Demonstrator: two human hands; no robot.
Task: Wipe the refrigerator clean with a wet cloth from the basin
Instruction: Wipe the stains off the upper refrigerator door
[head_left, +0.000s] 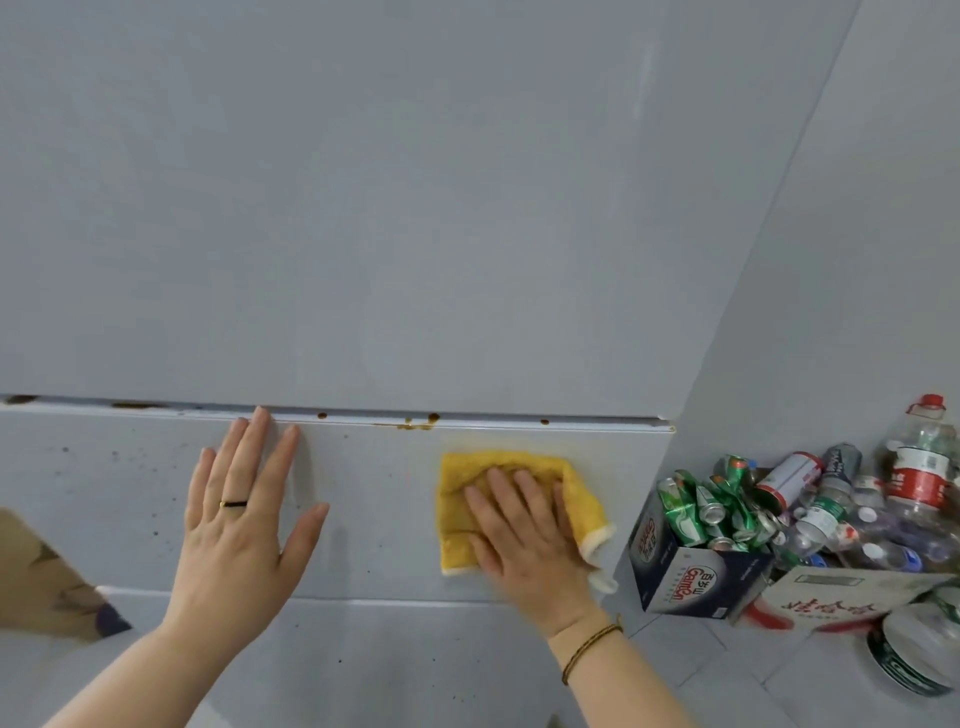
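Observation:
The grey refrigerator (363, 234) fills most of the view, with a seam between its upper door and a lower drawer front. Brown drips and spots (415, 423) sit along that seam, and small dark specks dot the drawer front at the left. My right hand (524, 535) presses a folded yellow cloth (519, 467) flat against the drawer front just below the stains, fingers straight. My left hand (244, 514), wearing a ring, rests flat on the drawer front to the left, fingertips touching the seam. The basin is not in view.
To the right of the refrigerator, on the tiled floor, stand a dark cardboard box (691, 577) full of crushed green cans and a white box (831, 597) with empty plastic bottles. A brown cardboard piece (36, 577) lies at the left edge.

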